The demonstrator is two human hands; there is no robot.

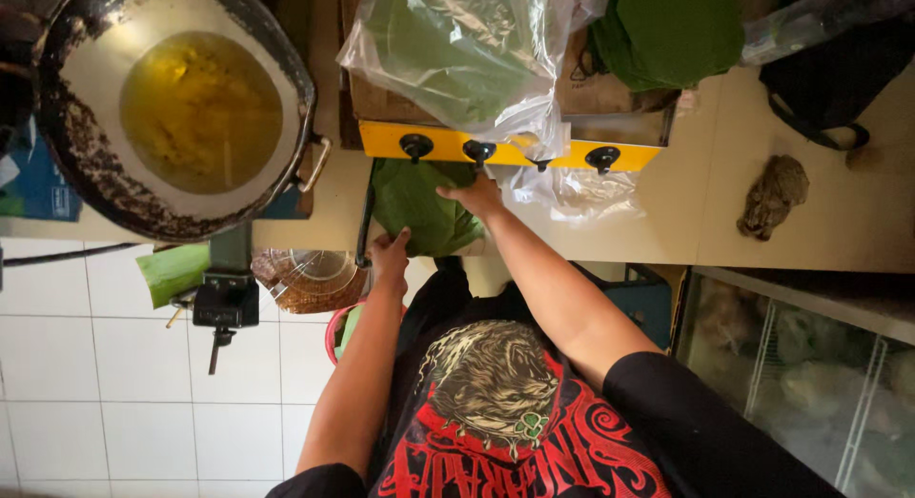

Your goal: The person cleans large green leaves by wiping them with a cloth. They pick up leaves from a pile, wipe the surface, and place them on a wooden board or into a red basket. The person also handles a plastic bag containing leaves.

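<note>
Hands on broad green banana leaf [424, 212]: our left hand [389, 258] pinches near edge, right hand [474, 195] presses fingers flat on far edge below yellow burner panel [448, 145], seemingly keeping leaf spread; wok of yellow oil [200, 112] well beyond left fingers.

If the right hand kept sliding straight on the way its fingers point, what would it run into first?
The right hand lies on the green leaf, fingers pointing toward the yellow panel with black knobs. It would probably meet that panel first, near the middle black knob, with the plastic bag of leaves beyond. Depth is hard to judge.
</note>
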